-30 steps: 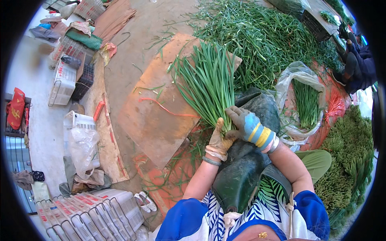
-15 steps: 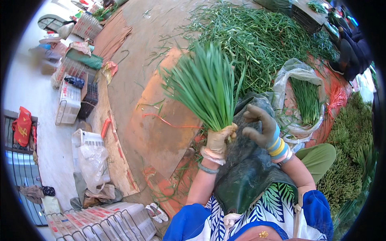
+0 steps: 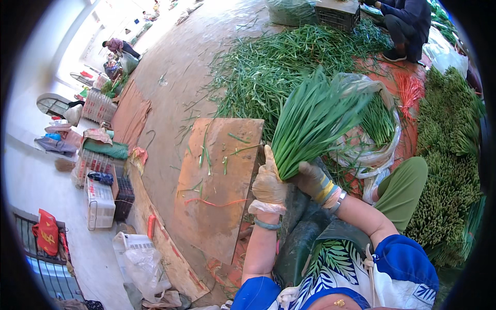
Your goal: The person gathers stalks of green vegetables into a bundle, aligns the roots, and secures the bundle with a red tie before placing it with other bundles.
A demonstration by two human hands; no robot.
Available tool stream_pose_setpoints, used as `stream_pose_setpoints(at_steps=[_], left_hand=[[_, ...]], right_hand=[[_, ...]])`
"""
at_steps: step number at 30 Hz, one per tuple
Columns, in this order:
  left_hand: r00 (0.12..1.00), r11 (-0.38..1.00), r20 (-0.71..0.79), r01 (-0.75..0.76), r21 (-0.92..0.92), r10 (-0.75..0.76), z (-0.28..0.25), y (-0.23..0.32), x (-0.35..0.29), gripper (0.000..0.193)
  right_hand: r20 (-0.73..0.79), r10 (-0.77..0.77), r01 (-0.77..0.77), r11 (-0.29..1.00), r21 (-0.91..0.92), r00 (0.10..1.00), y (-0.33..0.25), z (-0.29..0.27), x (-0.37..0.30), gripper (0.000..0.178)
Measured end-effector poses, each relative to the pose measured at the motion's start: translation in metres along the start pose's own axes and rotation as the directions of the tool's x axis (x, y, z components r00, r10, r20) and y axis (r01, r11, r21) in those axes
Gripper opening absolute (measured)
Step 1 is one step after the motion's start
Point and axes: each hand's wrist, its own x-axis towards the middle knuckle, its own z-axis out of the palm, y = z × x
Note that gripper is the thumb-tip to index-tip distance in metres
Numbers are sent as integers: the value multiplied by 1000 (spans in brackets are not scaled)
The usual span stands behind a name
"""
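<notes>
A thick bunch of long green leaves (image 3: 315, 126) fans upward and away from me, its narrow base between my hands. My left hand (image 3: 270, 181), in a tan glove, is closed on the base, thumb pointing up along the leaves. From the other side my right hand (image 3: 312, 182), in a dirty greyish glove with coloured bands at the wrist, has its fingers curled against the same base. Part of the grip is hidden by the leaves. A dark plastic apron (image 3: 297, 248) covers my lap below. Left of the bunch lies a brown board (image 3: 217, 155) with loose leaves and a red string (image 3: 214, 203).
A large heap of loose green leaves (image 3: 268, 72) spreads ahead. At right stand a clear plastic bag (image 3: 395, 139) holding green stalks and a bank of budded stems (image 3: 447, 155). Another person (image 3: 405, 26) crouches far right. White crates (image 3: 98, 201) line the left.
The bunch has swung to the right. My right hand, apart from it with fingers spread before, has closed on its base. The view has shifted, showing more of the board and the crouching person.
</notes>
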Motion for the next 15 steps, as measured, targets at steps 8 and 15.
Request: stream_pose_setpoints(at_steps=[8, 15], left_hand=[[996, 936, 66, -80, 342, 61, 13, 51, -21, 80], [902, 989, 431, -78, 125, 17, -37, 88, -18, 114]], right_hand=[[-65, -135, 138, 990, 42, 989, -21, -7, 1, 64], [-72, 14, -1, 983, 184, 997, -43, 13, -14, 53]])
